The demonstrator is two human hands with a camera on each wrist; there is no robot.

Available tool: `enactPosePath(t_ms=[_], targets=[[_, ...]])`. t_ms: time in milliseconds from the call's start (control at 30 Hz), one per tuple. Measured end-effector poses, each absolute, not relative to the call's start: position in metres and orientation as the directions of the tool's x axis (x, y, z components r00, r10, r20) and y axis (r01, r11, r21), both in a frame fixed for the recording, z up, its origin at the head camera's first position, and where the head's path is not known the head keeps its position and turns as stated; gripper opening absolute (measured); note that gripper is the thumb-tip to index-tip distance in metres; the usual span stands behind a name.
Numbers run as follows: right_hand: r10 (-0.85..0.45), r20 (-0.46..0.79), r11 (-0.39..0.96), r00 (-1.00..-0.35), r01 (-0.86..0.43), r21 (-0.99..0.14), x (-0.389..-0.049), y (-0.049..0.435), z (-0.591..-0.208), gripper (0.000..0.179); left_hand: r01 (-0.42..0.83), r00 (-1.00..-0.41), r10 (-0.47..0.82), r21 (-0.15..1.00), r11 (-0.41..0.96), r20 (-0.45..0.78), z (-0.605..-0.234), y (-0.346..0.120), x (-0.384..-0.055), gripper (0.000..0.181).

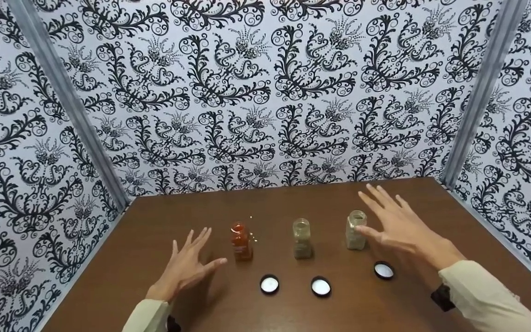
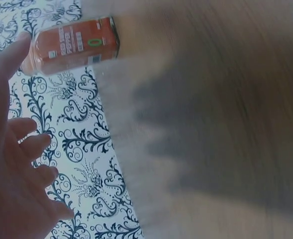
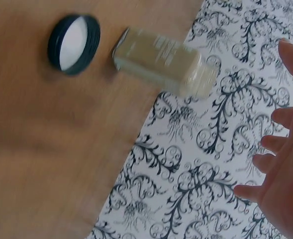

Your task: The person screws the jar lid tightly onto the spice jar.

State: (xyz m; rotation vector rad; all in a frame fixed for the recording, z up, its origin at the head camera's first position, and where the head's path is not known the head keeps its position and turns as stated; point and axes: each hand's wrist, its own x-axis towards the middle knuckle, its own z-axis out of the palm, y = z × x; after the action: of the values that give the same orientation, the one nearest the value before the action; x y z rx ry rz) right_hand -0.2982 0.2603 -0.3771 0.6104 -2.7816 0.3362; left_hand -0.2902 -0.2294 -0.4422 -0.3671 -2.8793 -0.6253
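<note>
Three uncapped glass spice jars stand upright in a row. The left jar [image 1: 241,244] holds red powder, and its label [image 2: 81,42] in the left wrist view appears to read red pepper. A greenish jar [image 1: 302,242] is in the middle, and a paler jar [image 1: 356,233] stands on the right. My left hand [image 1: 185,267] hovers left of the red jar with fingers spread, holding nothing. Fingers spread too, my right hand [image 1: 404,230] is beside the right jar; its thumb overlaps that jar in the head view, while the right wrist view shows them apart.
Three black lids with white insides lie in front of the jars: a left lid [image 1: 269,284], a middle lid [image 1: 321,287] and a right lid [image 1: 384,270]. Small pale crumbs [image 1: 254,238] dot the brown table [image 1: 191,210] near the red jar. Patterned walls [image 1: 256,115] enclose the table.
</note>
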Motion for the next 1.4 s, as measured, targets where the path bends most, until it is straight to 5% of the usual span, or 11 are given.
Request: enactPosePath(t_ms=[733,1400], targets=[[-0.428,0.542,0.77,-0.723,-0.606,-0.2,-0.289,0.197,-0.405,0.073,0.15,-0.989,0.098,0.7,0.698,0.114,-0.455,-0.201,-0.293,0.099],[-0.555,0.499,0.637,-0.666,-0.726,-0.261,-0.279,0.138,-0.422,0.069,0.2,-0.98,0.098,0.819,0.538,0.175,-0.467,-0.181,-0.305,0.099]])
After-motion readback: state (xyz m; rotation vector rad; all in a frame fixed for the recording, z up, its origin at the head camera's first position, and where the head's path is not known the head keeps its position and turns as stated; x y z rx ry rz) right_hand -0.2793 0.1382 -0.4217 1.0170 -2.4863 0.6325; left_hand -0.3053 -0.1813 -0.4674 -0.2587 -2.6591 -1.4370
